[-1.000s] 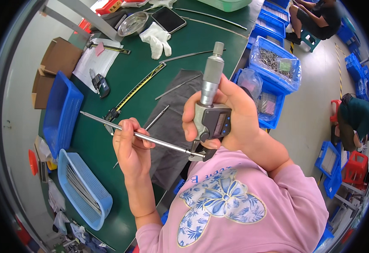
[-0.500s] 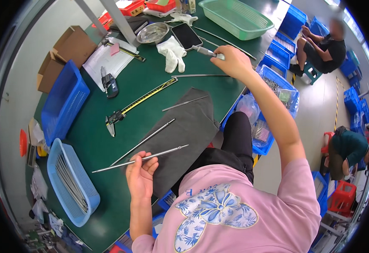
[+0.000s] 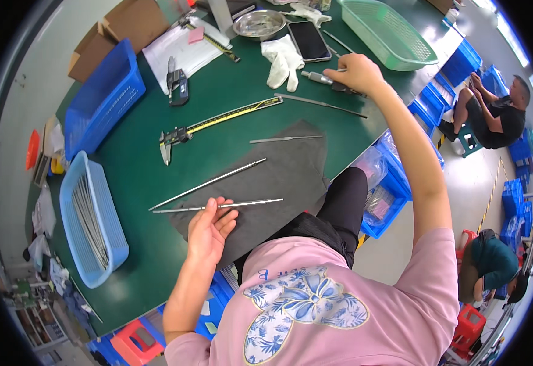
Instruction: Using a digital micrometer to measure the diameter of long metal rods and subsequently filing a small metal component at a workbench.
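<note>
My left hand [image 3: 208,232] pinches a thin, stepped metal rod [image 3: 251,202] near its middle, above a dark grey cloth [image 3: 278,165]. Close beside it a second metal rod [image 3: 208,183] lies across the cloth's edge. At the far right of the green table my right hand [image 3: 359,74] is closed on a micrometer [image 3: 318,77]; its silver barrel sticks out to the left and its dark frame is partly hidden under the fingers. Between the hands lie a needle file [image 3: 287,139], another thin file [image 3: 330,106] and a digital caliper [image 3: 217,125].
A light blue basket [image 3: 115,235] of rods stands at left, with a blue bin [image 3: 105,104] behind it. Another micrometer [image 3: 177,84] lies by papers. White gloves [image 3: 283,61], a phone [image 3: 309,41], a metal bowl [image 3: 260,24] and a green basket [image 3: 394,52] line the back.
My view has shifted, and the tabletop things appear moved in the picture. My right hand has turned the micrometer lower against the table, baring part of its frame. My left hand still holds the rod.
</note>
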Demonstrator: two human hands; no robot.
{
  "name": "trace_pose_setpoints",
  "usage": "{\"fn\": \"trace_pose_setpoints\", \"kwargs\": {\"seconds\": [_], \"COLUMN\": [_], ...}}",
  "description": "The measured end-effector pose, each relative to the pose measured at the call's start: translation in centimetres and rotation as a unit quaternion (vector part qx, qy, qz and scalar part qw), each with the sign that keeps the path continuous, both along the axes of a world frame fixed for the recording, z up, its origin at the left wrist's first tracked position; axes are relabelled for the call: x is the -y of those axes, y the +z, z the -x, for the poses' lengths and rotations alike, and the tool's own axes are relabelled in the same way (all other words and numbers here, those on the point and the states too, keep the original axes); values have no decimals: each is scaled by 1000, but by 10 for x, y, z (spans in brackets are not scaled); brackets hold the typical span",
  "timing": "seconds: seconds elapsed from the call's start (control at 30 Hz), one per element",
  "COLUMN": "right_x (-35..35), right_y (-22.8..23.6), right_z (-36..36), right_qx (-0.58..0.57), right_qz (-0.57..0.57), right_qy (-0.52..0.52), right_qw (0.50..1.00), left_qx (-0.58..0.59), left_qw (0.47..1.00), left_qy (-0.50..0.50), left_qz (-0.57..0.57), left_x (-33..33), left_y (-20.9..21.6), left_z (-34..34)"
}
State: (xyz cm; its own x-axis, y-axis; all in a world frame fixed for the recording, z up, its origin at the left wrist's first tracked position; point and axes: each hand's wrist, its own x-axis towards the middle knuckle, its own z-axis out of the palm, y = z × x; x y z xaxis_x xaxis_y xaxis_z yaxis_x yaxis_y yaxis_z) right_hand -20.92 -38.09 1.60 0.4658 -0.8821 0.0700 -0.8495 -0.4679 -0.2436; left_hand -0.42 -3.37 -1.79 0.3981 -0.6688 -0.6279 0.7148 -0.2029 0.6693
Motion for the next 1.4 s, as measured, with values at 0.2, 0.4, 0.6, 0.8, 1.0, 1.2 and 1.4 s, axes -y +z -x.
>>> {"fn": "trace_pose_setpoints", "kwargs": {"seconds": [0.2, 0.4, 0.6, 0.8, 1.0, 1.2, 1.4], "right_x": [23, 26, -10, -115, -124, -123, -106], "right_y": [-26, -36, -27, -32, -35, -38, -38], "right_z": [8, 13, 5, -11, -22, -26, -28], "right_qx": [33, 97, 268, 121, 45, -44, -49], "right_qz": [87, 130, 287, 118, 185, 225, 263], "right_qy": [0, 24, 78, 296, 265, 289, 259], "right_qw": [996, 986, 916, 940, 945, 929, 928], "left_qx": [33, 104, 466, 808, 801, 754, 766], "left_qw": [992, 964, 833, 467, 455, 489, 461], "left_qy": [-69, -127, -281, -337, -338, -362, -367], "left_qz": [-100, -209, -99, 123, 193, 250, 257], "left_x": [10, 23, 22, 48, 53, 49, 57], "left_y": [10, 25, 27, 21, 15, 24, 7], "left_z": [-4, -5, 0, -7, -14, 3, 13]}}
